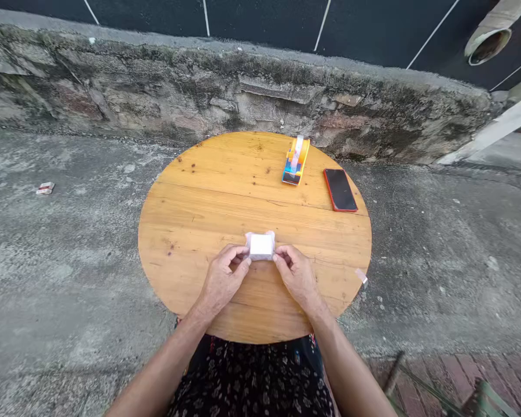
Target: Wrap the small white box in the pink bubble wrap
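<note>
One small white packet (260, 244) in translucent wrapping (260, 258), squarely between the left hand (226, 275) and the right hand (297, 275), a little near of the middle of the round wooden table (178, 214). Held at the left end by left thumb and forefinger, pinching close to the near left corner, other fingers curled in. Held likewise at the right end, with right thumb and forefinger closed on the wrapping by the near right corner. Top face bright white and clear of fingers; loose flaps sticking out at both far corners. Cannot tell whether resting on the table or raised slightly off it. Toward the far rim, right of the packet, a yellow and blue tape dispenser (296, 162); farther right and somewhat nearer, a red-edged phone (341, 190), dark screen up. At the near right rim, a short strip of tape (362, 276). Beyond the far rim, a rough stone wall (191, 98).
</note>
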`<state>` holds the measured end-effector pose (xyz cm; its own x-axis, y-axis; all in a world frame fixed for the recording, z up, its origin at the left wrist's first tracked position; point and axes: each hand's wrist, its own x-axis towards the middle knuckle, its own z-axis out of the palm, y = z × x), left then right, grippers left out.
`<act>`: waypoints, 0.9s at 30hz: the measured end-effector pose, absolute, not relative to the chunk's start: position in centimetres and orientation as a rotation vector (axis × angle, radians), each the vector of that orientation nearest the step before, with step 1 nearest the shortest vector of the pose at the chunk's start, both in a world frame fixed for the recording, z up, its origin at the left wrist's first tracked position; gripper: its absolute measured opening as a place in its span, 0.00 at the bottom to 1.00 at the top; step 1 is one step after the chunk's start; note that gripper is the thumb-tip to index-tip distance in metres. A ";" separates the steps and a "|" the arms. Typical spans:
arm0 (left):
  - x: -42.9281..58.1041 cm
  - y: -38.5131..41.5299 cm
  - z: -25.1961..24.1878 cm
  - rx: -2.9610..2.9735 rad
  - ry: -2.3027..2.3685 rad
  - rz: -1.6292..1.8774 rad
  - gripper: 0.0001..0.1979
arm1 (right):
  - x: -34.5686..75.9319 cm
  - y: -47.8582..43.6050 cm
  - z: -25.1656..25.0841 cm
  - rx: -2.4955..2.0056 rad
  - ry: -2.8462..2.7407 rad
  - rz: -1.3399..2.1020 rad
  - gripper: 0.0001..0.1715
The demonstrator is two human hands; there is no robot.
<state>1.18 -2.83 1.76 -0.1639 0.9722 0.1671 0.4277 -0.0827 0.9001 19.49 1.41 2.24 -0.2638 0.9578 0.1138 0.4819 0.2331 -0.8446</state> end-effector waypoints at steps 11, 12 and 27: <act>0.2 -2.3 1.9 1.628 1.626 1.207 0.27 | 20.6 2.2 2.1 -1.180 -2.077 0.787 0.42; 0.0 -2.2 2.0 1.644 1.602 1.180 0.30 | 20.7 2.3 2.1 -1.187 -2.093 0.801 0.44; -1.1 -0.5 1.9 1.667 1.551 0.868 0.39 | 21.1 5.2 2.5 -1.052 -2.257 0.893 0.40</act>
<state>-1.11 -0.46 1.93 0.0628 0.9979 0.0170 0.5358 -0.0481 0.8430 21.10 5.17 2.50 -0.5825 0.7981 0.1540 0.4769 0.4890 -0.7304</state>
